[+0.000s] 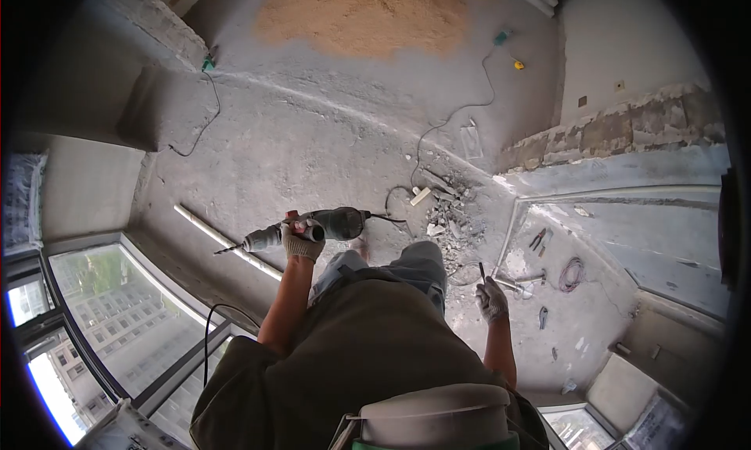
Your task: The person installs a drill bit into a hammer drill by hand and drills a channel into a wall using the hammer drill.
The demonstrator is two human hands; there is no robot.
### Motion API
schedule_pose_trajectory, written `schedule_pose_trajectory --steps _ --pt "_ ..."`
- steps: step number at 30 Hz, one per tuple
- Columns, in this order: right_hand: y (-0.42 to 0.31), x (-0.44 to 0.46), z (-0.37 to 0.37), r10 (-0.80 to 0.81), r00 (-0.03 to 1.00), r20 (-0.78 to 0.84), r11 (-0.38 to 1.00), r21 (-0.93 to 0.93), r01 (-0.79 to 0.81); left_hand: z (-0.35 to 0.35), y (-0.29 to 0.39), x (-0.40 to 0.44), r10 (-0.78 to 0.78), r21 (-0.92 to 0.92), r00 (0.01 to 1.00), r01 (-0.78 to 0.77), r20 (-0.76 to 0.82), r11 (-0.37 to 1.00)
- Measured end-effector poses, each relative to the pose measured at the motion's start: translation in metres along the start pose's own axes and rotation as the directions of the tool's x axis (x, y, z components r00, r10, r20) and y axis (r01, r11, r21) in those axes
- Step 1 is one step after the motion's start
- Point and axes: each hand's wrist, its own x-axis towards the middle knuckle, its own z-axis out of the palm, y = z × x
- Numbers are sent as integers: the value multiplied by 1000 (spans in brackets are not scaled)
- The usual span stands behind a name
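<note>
Left hand (303,242) gripped drill (338,224), bit (228,250) toward nine o'clock; right hand (492,299) pinched dark rod (482,272) toward twelve.

Camera perch: up on the worker's head, the gray cap (435,420) looming closest at 6 o'clock.
Gaze: forward and steeply down, past the dark shirt (368,333) to the floor (274,141).
Reach: hands nearer than the floor, left hand (302,245) towards 8, right hand (492,300) towards 4; sand pile (364,16) far off at 12.
Sweep: very wide and bowed, window (117,301) at 8, broken ledge (618,129) at 2.
</note>
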Motion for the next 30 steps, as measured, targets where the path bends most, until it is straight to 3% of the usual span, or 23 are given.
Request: schedule_pose_trajectory --steps 2,3,4,5,7,8,10,11,12,14,15,17,18,20,21,22,23,24,27,29,30 --pt "-30 14 67 31 986 163 998 39 -38 33 -5 -9 143 47 990 -143 -4 989" --pt "-42 20 101 52 983 176 995 78 -66 41 1 0 132 47 991 -132 -1 990" --pt "-53 38 123 81 940 330 988 100 -121 49 10 11 122 47 993 -122 4 991" --pt "-64 43 155 95 923 373 989 72 -131 55 16 19 120 56 993 -120 2 991" --pt "-84 80 209 192 818 542 954 94 -286 72 22 34 123 30 992 -122 -33 992" --pt "-94 103 233 219 736 641 955 13 -296 79 26 43 129 41 991 -127 -41 991" --pt "-109 145 292 263 832 489 959 -37 -282 94 30 64 201 87 975 -193 -92 977" --pt "-122 156 327 234 833 501 970 -60 -237 102 30 75 223 54 968 -218 -116 974" --pt "-126 193 350 305 871 385 950 -58 -307 103 32 91 231 63 966 -225 -118 972" --pt "-143 255 388 367 654 662 902 -83 -423 113 32 115 175 65 976 -168 -131 984" --pt "-151 288 412 376 644 666 895 -80 -439 123 29 121 140 85 982 -130 -128 988" --pt "-149 338 452 340 840 424 915 58 -400 154 13 129 163 97 971 -148 -173 984" --pt "-160 339 477 310 880 361 913 146 -382 167 3 133 161 86 971 -148 -177 985" --pt "-175 356 509 443 842 309 886 -7 -464 194 -18 144 157 65 970 -148 -184 987" --pt "-176 361 521 431 881 197 876 -324 -356 223 -50 143 265 222 931 -212 -250 952" --pt "-176 354 529 390 915 98 745 -618 -251 221 -47 150 253 262 938 -188 -237 946" --pt "-165 366 520 199 934 297 326 -919 223 224 -48 156 240 303 945 -166 -225 939" --pt "-153 385 507 145 820 553 -270 -776 571 236 -63 159 288 343 924 -193 -251 919" --pt "-155 367 502 142 891 432 -366 -813 453 277 -92 180 198 334 950 -110 -242 936" --pt "-163 361 488 187 861 474 -123 -858 499 305 -114 185 75 353 974 5 -213 936" --pt "-171 361 486 179 865 469 -114 -863 491 318 -123 191 69 363 974 15 -215 932"
